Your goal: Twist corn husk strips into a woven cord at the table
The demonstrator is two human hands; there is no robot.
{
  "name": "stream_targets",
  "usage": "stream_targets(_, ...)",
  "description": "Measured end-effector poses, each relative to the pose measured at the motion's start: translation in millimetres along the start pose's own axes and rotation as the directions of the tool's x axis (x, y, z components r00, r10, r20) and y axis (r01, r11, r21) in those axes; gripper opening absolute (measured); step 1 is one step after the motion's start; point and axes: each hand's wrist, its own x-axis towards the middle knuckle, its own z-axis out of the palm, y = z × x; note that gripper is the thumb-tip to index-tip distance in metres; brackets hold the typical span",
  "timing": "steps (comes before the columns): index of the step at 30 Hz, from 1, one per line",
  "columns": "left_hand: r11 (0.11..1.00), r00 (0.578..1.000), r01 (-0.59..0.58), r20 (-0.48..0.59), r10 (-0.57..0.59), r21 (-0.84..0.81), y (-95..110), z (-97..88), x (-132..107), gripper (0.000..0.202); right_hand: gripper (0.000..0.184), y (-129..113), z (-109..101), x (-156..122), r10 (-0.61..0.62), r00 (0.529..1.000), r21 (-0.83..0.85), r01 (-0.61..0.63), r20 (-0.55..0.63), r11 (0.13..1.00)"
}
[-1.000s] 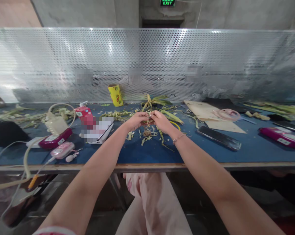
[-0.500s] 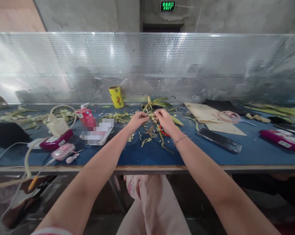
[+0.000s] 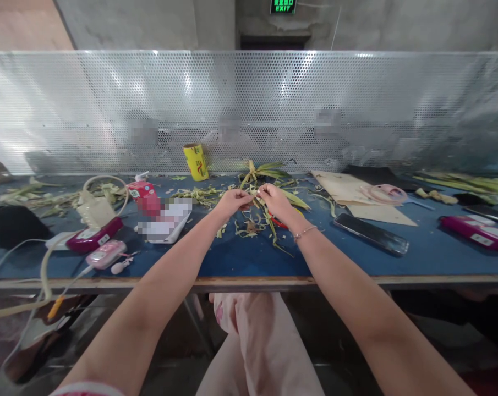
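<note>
My left hand (image 3: 234,202) and my right hand (image 3: 275,199) meet over the middle of the blue table (image 3: 249,264), fingertips pinched close together. Between them is a small pale-green plant piece, too small and covered to make out fully. Just beyond lies a bundle of green leaves and stalks (image 3: 269,170). Below my hands, dry plant scraps (image 3: 251,226) are scattered on the table. A red curved thing (image 3: 277,221) shows partly beside my right wrist, the rest hidden under it. More stripped green pieces (image 3: 199,195) lie left of my left hand.
A yellow can-like cylinder (image 3: 196,162) stands before the perforated metal screen (image 3: 191,93). Left are a red carton (image 3: 145,197), a white box (image 3: 170,225) and cabled devices (image 3: 106,254). Right lie a black phone (image 3: 371,234), brown paper (image 3: 343,190) and a purple device (image 3: 477,234).
Both hands stay at nearly the same spot, with my fingertips slightly shifted and still pinched. The whole view has tipped down a little.
</note>
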Motion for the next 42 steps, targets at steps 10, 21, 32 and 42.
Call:
stream_targets(10, 0.994, 0.994, 0.107, 0.032, -0.107, -0.018, 15, -4.3, -7, 0.017, 0.006, 4, -3, 2, 0.001, 1.000, 0.063, -0.003, 0.025, 0.998)
stream_targets(21, 0.986, 0.997, 0.077, 0.007, -0.077, -0.150, 5, -11.6, 0, 0.023, 0.008, 28, -38, 13, 0.157, 0.929, -0.051, -0.185, -0.335, 0.981)
stream_targets(32, 0.993, 0.984, -0.003, -0.179, -0.018, -0.119, -1, -16.7, 7, 0.016, 0.017, 16, -38, -4, 0.007, 1.000, -0.575, -0.008, -0.004, 0.818)
stream_targets(42, 0.980, 0.990, 0.017, -0.133, -0.044, -0.200, 1, -10.1, 2, 0.014, 0.016, 8, -29, -5, 0.150, 0.896, -0.542, 0.114, 0.419, 0.833)
